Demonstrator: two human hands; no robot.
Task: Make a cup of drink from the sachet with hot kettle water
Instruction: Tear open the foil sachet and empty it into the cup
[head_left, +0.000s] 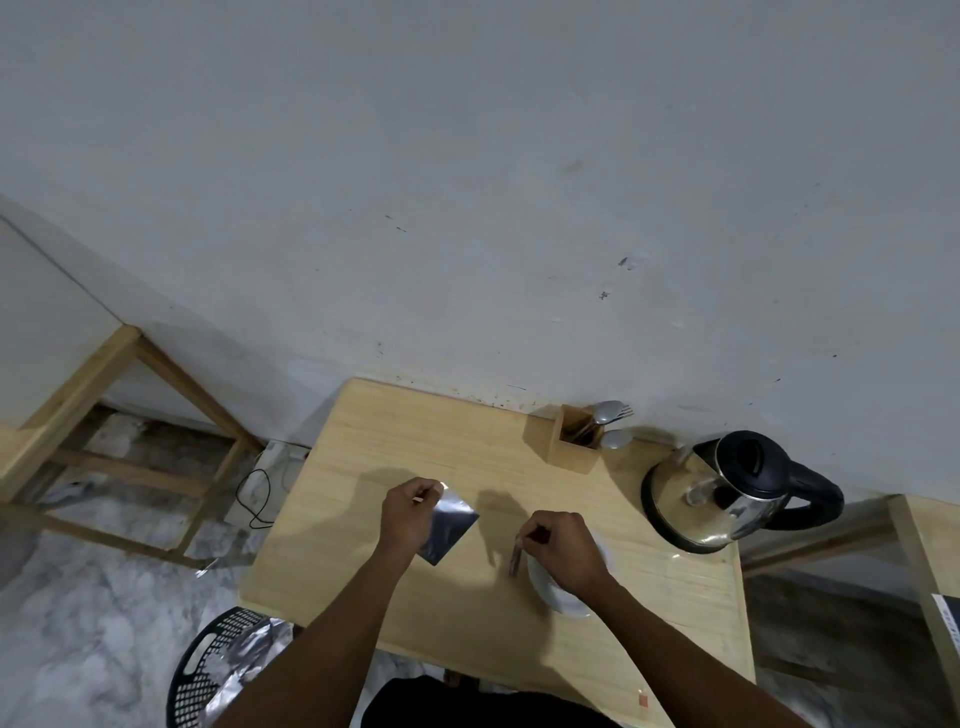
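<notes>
Fig.: Silver foil sachet (448, 527) was held clear of the wooden table (363, 519), pinched at its far top corner by the left hand (410, 512), w/ its body hanging diamond-wise, one corner pointing near-left toward the person. A narrow torn strip (515, 558), long axis running near–far, dangled from the pinched fingertips of the right hand (563, 548); strip and sachet were apart, w/ bare table between. The white cup (558, 592) stood directly under the right hand, i.e. to the right of the sachet, so the pour prob. requires carrying the sachet rightward over the rim. Kettle (727, 493) sat far-right, nearer the right hand; utensil holder (571, 439) stood far, beside the wall.
</notes>
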